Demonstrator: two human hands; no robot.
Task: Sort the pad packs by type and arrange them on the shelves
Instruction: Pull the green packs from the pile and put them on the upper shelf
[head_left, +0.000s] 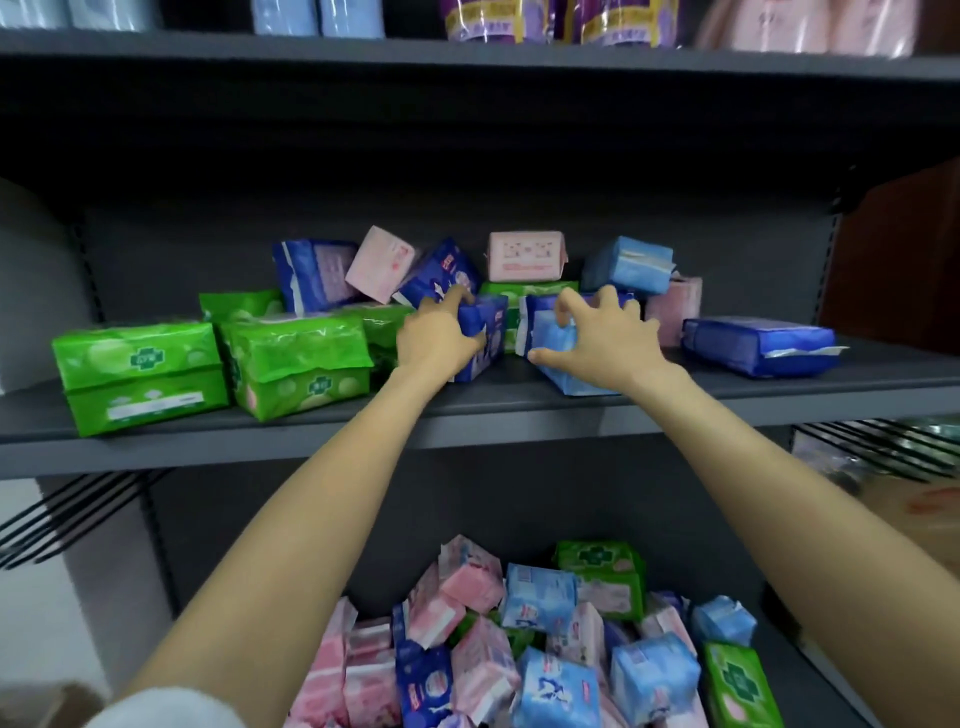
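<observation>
Head view: my left hand (441, 332) grips a dark blue pack (483, 338), right hand (608, 338) clutches a light blue pack (558, 345) on the middle shelf (519, 415); leaning packs behind may topple if nudged.

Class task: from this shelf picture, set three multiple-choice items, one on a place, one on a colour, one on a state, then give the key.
1. Where do the green plastic pad packs on the grey middle shelf lie?
A left end
B right end
C top shelf

2. What colour is the pack under the right hand?
A pink
B light blue
C green

3. What is the left hand doing?
A hanging idle
B gripping a dark blue pack
C pressing flat

Key: A, they sit left of both hands; B, the light blue pack shows under its fingers; B, fingers curl round it.
</observation>
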